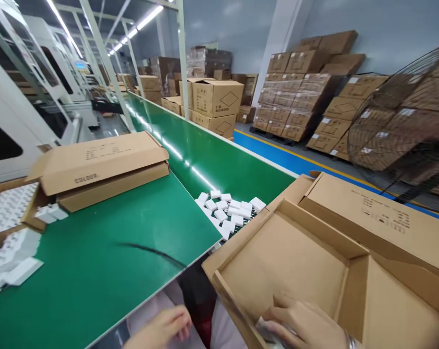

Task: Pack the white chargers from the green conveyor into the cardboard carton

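My right hand [302, 322] reaches into the near corner of an open cardboard box [288, 252]. Its fingers are bent around small greyish-white pieces [266, 331], blurred and partly hidden beneath the hand. My left hand [163, 327] hovers over my lap, just off the green table's edge, smeared by motion. Its fingers are loosely curled and somewhat apart, with nothing visible in them. Past the box's left edge lies a loose heap of white plug adapters [229, 212] with metal pins, on the green conveyor belt [248, 174].
On the green table [106, 252] stands a closed carton [106, 162] marked COLOUR, beside a box of white adapters [10, 213] in rows. More white pieces [19, 271] lie at left. Another carton [379, 213] adjoins the open box. A fan [397, 111] stands right; stacked cartons [292, 92] line the wall.
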Action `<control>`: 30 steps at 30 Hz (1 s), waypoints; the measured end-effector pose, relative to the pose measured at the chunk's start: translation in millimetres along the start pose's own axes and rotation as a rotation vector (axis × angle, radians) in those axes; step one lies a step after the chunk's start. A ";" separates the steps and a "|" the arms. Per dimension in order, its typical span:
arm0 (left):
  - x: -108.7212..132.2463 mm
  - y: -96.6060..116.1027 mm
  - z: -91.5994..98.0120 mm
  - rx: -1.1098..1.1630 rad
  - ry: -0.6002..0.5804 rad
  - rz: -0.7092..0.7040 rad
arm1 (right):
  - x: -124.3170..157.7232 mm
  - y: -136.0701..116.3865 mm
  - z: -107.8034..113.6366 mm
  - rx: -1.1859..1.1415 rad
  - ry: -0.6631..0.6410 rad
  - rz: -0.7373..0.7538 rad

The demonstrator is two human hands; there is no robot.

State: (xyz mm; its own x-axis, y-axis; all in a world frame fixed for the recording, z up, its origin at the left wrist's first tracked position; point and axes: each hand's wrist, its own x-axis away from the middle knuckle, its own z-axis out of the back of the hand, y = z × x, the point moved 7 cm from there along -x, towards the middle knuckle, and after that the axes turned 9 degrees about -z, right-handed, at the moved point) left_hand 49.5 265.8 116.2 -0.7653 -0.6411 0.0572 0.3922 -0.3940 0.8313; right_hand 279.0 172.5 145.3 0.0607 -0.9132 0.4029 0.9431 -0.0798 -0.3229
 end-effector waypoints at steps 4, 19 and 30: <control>-51.8 38.2 48.9 -0.080 0.127 -0.035 | -12.4 -3.8 -13.9 -0.039 -0.007 0.049; -216.1 42.5 -22.2 -0.951 -0.164 -0.073 | -53.3 51.3 42.4 -0.744 0.218 -0.083; -145.2 140.4 1.0 -0.335 -0.083 -0.824 | -64.9 85.2 32.5 -0.947 0.386 -0.202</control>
State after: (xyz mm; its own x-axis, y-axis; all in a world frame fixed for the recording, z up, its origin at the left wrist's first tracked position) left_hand 215.2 304.2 225.1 -0.8995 -0.0252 -0.4361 -0.1797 -0.8887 0.4219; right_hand 366.0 238.0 119.5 -0.3355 -0.9004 0.2771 0.2715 -0.3741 -0.8868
